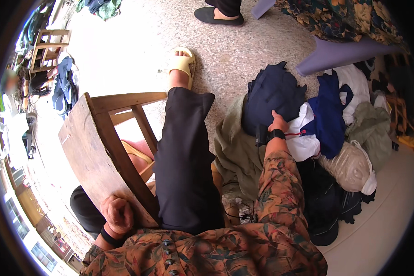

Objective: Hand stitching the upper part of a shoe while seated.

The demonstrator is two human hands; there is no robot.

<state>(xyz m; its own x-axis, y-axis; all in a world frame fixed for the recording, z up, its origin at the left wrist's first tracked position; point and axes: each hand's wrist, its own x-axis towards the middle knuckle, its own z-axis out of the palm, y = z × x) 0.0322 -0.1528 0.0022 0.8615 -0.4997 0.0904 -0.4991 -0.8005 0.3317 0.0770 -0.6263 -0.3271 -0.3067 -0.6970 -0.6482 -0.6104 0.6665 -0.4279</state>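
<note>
My right hand point(277, 123) reaches out to the right, its thumb laid over the near edge of a stack of navy cloth pieces point(275, 94) with jagged edges. The other fingers are hidden, and the grip looks closed on the cloth. A dark band and a small black device point(261, 135) sit at that wrist. Olive-green cloth point(234, 147) lies just left of the stack. My left hand point(117, 214) rests curled in a loose fist on the worn plank of a wooden bench point(89, 152), with nothing visible in it.
Right of the stack is a heap with white cloth point(303, 138), blue cloth point(329, 122), a beige bundle point(349, 165) and a black cap-like item point(322, 216). A purple plastic leg point(340, 55) stands beyond. Another person's shoe point(218, 17) is at the far side.
</note>
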